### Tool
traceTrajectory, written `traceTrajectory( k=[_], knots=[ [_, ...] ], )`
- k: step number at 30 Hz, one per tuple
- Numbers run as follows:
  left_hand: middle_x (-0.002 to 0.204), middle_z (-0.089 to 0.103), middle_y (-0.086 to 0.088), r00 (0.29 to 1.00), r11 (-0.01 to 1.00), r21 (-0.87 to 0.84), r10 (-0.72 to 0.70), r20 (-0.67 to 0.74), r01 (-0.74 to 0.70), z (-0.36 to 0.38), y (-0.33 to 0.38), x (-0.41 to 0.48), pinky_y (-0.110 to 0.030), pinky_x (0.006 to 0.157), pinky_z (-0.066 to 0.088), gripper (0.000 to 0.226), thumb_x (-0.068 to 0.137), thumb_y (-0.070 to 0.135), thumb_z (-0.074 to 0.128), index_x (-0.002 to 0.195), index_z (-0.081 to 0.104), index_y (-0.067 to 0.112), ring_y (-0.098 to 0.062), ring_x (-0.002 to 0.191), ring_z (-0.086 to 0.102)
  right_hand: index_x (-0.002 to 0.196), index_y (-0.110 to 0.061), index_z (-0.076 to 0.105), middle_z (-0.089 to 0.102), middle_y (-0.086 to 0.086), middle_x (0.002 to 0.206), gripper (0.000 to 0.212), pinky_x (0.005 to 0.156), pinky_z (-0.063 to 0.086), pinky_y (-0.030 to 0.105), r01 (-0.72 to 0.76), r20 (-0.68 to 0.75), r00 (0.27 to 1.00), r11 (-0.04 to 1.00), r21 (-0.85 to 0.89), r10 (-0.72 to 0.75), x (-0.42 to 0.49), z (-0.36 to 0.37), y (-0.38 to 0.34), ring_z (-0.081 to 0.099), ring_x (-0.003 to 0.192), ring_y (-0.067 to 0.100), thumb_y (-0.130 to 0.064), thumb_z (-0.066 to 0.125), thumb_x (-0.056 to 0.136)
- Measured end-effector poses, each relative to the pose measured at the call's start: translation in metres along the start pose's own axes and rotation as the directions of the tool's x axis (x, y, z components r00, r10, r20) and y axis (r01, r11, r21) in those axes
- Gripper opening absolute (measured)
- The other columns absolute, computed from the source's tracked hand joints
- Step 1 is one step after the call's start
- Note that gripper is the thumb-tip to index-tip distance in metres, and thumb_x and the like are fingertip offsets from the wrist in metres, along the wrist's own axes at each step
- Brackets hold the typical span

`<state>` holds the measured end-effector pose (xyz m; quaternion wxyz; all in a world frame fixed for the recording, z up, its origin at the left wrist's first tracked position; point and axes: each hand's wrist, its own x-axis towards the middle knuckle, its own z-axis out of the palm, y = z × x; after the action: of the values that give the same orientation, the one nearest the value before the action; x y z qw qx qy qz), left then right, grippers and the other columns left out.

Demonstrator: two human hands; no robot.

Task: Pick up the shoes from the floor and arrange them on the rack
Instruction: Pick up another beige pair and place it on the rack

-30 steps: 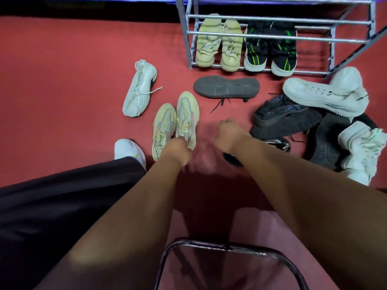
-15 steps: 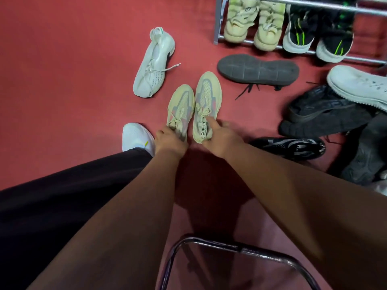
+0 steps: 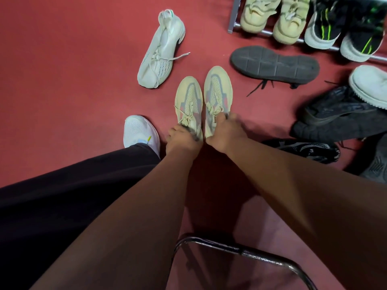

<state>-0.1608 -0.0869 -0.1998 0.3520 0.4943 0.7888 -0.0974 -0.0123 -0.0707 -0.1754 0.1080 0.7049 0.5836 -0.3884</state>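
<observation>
Two beige sneakers with grey-pink panels stand side by side on the red floor, toes pointing away from me. My left hand (image 3: pixel 181 138) grips the heel end of the left beige sneaker (image 3: pixel 188 101). My right hand (image 3: pixel 225 131) grips the right beige sneaker (image 3: pixel 217 88) at its tongue and collar. The metal rack (image 3: pixel 232 19) stands at the top right, holding a cream pair (image 3: pixel 274 15) and a black pair with green stripes (image 3: pixel 343 32) on its lowest bars.
A white knit sneaker (image 3: pixel 161 51) lies to the upper left. A dark upturned shoe (image 3: pixel 274 64) lies before the rack. Black shoes (image 3: pixel 335 118) and a white one (image 3: pixel 370 84) pile at the right. My own white shoe (image 3: pixel 139 132) and a chair frame (image 3: pixel 240 250) are near.
My right hand moved left from the black shoe to the right beige sneaker and closed on its collar. My left hand stayed at the left sneaker's heel. The view dipped closer.
</observation>
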Motion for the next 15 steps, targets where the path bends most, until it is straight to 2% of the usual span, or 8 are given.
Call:
traceTrajectory(
  k=[3,5,7,9,12,15],
  knots=[
    [0.134,0.045,-0.018,0.997,1.000,-0.006,-0.021,-0.068,0.021,0.009,0.006,-0.006,-0.044,0.105,0.041,0.078,0.088,0.055,0.062,0.139,0.037,0.000,-0.039,0.127,0.046,0.141,-0.018,0.038,0.038,0.011,0.135,0.079,0.086,0.048,0.041,-0.058,-0.028,0.998,0.997,-0.060,0.056,-0.012,-0.003,0.025,0.053,0.119,0.038,-0.040,0.081,0.078],
    [0.135,0.043,-0.018,0.995,0.999,-0.022,-0.041,-0.091,0.039,0.015,0.009,-0.010,-0.044,0.105,0.040,0.078,0.089,0.054,0.061,0.139,0.036,0.000,-0.038,0.128,0.044,0.139,-0.018,0.036,0.039,0.010,0.135,0.081,0.095,0.046,0.044,-0.083,-0.061,0.995,0.995,-0.059,0.079,-0.019,-0.003,0.043,0.050,0.125,0.037,-0.040,0.083,0.077],
    [0.136,0.041,-0.016,0.995,0.999,-0.013,-0.039,-0.096,0.038,0.021,0.010,-0.011,-0.044,0.104,0.042,0.090,0.082,0.058,0.072,0.140,0.034,0.000,-0.037,0.128,0.043,0.139,-0.017,0.033,0.040,0.010,0.136,0.086,0.102,0.045,0.047,-0.058,-0.085,0.995,0.997,-0.041,0.054,-0.023,0.000,0.054,0.048,0.128,0.037,-0.047,0.084,0.076],
    [0.137,0.040,-0.017,0.995,0.999,0.020,-0.035,-0.095,0.037,0.023,0.009,-0.010,-0.044,0.103,0.044,0.104,0.075,0.061,0.081,0.142,0.031,-0.002,-0.037,0.128,0.045,0.145,-0.015,0.030,0.041,0.010,0.138,0.095,0.104,0.045,0.048,-0.020,-0.128,0.992,1.000,0.007,0.021,-0.023,0.004,0.056,0.050,0.126,0.037,-0.052,0.085,0.076],
    [0.141,0.039,-0.021,0.997,0.998,0.032,-0.058,-0.053,0.060,0.018,0.009,-0.003,-0.048,0.108,0.042,0.117,0.076,0.064,0.081,0.150,0.025,-0.007,-0.040,0.130,0.047,0.154,-0.013,0.024,0.043,0.010,0.143,0.108,0.106,0.046,0.048,-0.031,-0.204,0.978,0.994,0.107,0.052,-0.017,0.008,0.049,0.052,0.126,0.036,-0.053,0.087,0.076],
    [0.139,0.042,-0.025,0.998,0.998,0.018,-0.061,-0.020,0.061,0.012,0.010,0.002,-0.046,0.109,0.045,0.119,0.076,0.065,0.080,0.149,0.026,-0.011,-0.038,0.129,0.048,0.148,-0.012,0.033,0.045,0.009,0.138,0.097,0.106,0.044,0.046,-0.043,-0.218,0.974,0.997,0.060,0.056,-0.010,0.008,0.048,0.053,0.123,0.036,-0.051,0.086,0.076]
  ],
)
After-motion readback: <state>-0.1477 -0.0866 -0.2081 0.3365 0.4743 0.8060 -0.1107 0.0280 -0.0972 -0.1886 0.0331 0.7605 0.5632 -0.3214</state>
